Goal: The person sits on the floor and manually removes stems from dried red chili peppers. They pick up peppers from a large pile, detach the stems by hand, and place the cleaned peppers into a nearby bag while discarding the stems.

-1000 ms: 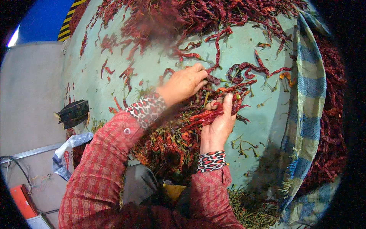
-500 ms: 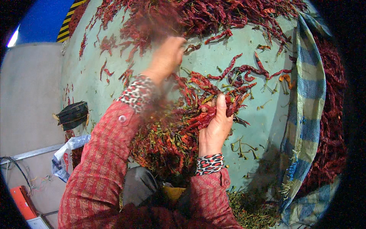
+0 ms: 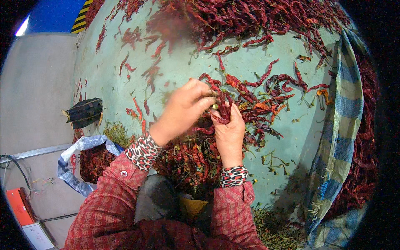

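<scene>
Dark red dried chili peppers (image 3: 224, 109) are gripped in my right hand (image 3: 230, 135), its thumb pressed against them. My left hand (image 3: 183, 109) meets it from the left, fingers pinched together at the pale stem end of these peppers. Exactly what sits between the left fingertips is partly hidden. Loose dried chilies (image 3: 262, 108) lie on the pale green surface (image 3: 283, 141) just beyond my right hand. Below my hands is a heap of chilies and stems (image 3: 187, 160).
A large chili pile (image 3: 250, 18) spreads along the far side. At the right hangs a blue-and-beige striped woven sheet (image 3: 348, 100). On the left are a black object (image 3: 84, 113), a white-and-blue bag (image 3: 68, 160) with dark red contents, and an orange box (image 3: 20, 206).
My left hand has come back from the far pile toward my right hand and now pinches at the peppers there. The view has shifted slightly.
</scene>
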Motion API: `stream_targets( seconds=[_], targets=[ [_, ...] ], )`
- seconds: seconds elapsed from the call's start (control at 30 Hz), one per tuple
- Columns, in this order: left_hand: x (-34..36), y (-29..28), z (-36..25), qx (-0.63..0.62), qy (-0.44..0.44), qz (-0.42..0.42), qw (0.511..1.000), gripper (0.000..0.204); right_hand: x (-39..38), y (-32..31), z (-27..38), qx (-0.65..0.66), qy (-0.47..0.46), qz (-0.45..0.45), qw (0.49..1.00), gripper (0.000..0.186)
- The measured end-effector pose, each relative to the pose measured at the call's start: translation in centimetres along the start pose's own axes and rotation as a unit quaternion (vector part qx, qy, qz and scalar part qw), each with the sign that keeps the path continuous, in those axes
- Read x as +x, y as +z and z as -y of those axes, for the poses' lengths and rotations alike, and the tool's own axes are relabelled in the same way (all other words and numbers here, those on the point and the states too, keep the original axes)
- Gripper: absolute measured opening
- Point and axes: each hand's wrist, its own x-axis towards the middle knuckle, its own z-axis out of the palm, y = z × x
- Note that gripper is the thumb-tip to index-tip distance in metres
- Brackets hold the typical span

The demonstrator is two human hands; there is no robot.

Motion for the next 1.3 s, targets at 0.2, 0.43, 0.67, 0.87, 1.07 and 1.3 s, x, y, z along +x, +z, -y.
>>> stream_targets(
  seconds=[0.2, 0.43, 0.67, 0.87, 1.07, 1.3],
  targets=[
    [-2.3, -2.0, -3.1, -0.495, -0.233, -0.012, 0.837, 0.015, -0.1, -0.2, -0.4, -0.086, -0.086, 0.005, 0.993, 0.02],
    [2.4, -1.7, 5.2, 0.229, 0.031, 0.044, 0.972, 0.025, 0.1, -0.3, 0.1, 0.463, 0.165, -0.118, 0.863, 0.02],
    [8.9, 1.7, 8.3, 0.369, 0.099, 0.161, 0.91, 0.031, 0.6, -0.3, 0.2, 0.465, 0.143, -0.159, 0.859, 0.018],
    [5.3, -0.4, 7.4, 0.137, -0.03, 0.009, 0.99, 0.022, 0.0, 0.3, 0.3, 0.272, 0.157, -0.11, 0.943, 0.019],
    [1.4, 0.0, 0.9, -0.097, -0.188, 0.052, 0.976, 0.016, -0.1, 0.4, 0.0, 0.18, 0.061, -0.101, 0.977, 0.019],
    [0.8, 0.5, 0.3, 0.044, -0.027, 0.048, 0.998, 0.006, -0.2, 0.7, -0.6, 0.256, 0.134, -0.012, 0.957, 0.017]
  ],
)
